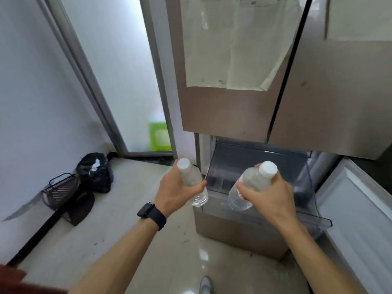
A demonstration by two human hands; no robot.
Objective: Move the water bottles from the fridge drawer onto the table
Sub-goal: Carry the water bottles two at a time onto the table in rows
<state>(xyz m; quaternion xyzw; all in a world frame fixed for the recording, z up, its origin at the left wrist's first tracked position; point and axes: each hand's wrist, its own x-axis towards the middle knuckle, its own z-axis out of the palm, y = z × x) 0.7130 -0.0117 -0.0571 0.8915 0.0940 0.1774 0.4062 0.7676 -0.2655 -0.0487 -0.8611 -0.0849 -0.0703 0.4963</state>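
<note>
Over on the left, the left hand (177, 190) is wrapped tight around one water bottle (192, 183), fingers across the body, probably so it won't slip on the carry. White cap points up and a bit left, long axis tilted, base toward the floor. Moving right, the right hand (268, 193) is clamped on the second bottle (250, 186), cap up-right, base down-left, hanging above the open fridge drawer (254, 162). Both are clear of the drawer; no table in view.
</note>
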